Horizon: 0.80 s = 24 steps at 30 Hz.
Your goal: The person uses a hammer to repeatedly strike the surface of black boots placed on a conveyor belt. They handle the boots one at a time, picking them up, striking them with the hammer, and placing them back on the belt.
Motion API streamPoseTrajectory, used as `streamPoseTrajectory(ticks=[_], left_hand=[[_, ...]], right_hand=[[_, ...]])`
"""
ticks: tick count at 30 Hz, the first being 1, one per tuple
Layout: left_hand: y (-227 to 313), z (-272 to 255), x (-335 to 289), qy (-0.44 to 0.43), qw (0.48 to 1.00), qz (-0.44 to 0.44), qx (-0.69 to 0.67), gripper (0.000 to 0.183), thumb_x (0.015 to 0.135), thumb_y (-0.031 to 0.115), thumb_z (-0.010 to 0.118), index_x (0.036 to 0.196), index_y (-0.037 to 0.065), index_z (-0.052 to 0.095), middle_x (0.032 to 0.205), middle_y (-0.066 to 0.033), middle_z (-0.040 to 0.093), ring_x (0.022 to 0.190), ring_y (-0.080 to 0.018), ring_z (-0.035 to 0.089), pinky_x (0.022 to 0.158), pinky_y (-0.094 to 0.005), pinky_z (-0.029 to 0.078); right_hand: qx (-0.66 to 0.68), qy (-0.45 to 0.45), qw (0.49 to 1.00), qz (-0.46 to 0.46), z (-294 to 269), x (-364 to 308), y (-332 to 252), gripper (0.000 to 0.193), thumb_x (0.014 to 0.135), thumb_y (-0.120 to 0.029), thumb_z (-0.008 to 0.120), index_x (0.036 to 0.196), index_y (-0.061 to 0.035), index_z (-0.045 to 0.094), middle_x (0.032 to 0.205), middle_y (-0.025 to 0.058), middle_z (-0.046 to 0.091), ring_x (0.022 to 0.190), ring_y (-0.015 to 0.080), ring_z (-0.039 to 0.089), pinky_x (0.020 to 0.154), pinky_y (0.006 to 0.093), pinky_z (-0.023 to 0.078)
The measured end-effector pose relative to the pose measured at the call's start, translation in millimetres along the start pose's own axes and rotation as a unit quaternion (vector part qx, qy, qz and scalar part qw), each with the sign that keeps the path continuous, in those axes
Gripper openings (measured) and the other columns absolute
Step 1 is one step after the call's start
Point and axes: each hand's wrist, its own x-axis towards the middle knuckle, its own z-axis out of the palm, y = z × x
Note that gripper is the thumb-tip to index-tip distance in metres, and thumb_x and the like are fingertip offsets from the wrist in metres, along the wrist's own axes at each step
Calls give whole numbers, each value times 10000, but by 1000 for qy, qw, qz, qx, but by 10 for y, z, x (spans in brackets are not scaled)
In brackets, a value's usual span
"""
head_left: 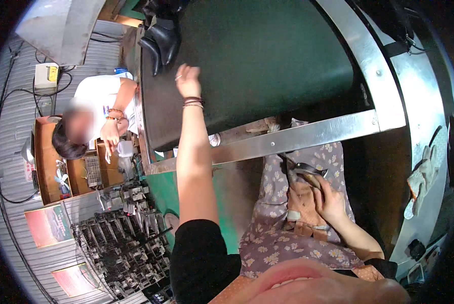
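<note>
My left hand (188, 81) reaches over a dark green belt (267, 55), near its left end. Its fingers look loosely apart and slightly blurred, with nothing seen in them. Just beyond it, black heeled ankle boots (167, 41) lie on the belt, apart from my fingers. At my lap, my right hand (330, 201) is closed round a dark, shiny curved piece (303, 168); its exact kind does not show. Below that piece is a peach-coloured patch (304, 202) on my flowered apron (267, 223).
A metal rail (287, 142) runs between me and the belt. Work gloves (425, 175) lie on the metal frame at right. At left, another person (95, 109) leans near brown trays (47, 167). A rack of dark metal parts (120, 243) stands lower left.
</note>
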Motion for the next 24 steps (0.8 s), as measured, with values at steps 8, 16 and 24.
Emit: streamPoseTrajectory(ticks=[8,16,24], left_hand=[[782,-23,-938,-270,868,86,407,755,862,559,571,1405,47,457,1476,-242,363,1373,-377,338,1133,-422,288],[1098,-22,-1904,-163,917,28,364,645,867,575,554,1279,82,597,1224,-205,545,1155,-362,525,991,-428,429],[677,-98,-2878,-19,929,280,241,509,829,148,619,1323,88,517,1416,-168,429,1349,-357,356,1144,-530,197]], right_hand=[[-51,43,996,-59,39,65,-45,376,917,-173,574,1278,-113,488,748,238,641,603,423,619,538,517,491],[-141,38,982,-119,87,23,-84,311,915,-216,544,1200,-98,511,761,215,653,632,387,644,541,492,507],[-248,87,955,-137,96,-124,-1,275,900,-220,551,1149,-104,553,784,185,651,656,354,659,565,442,524]])
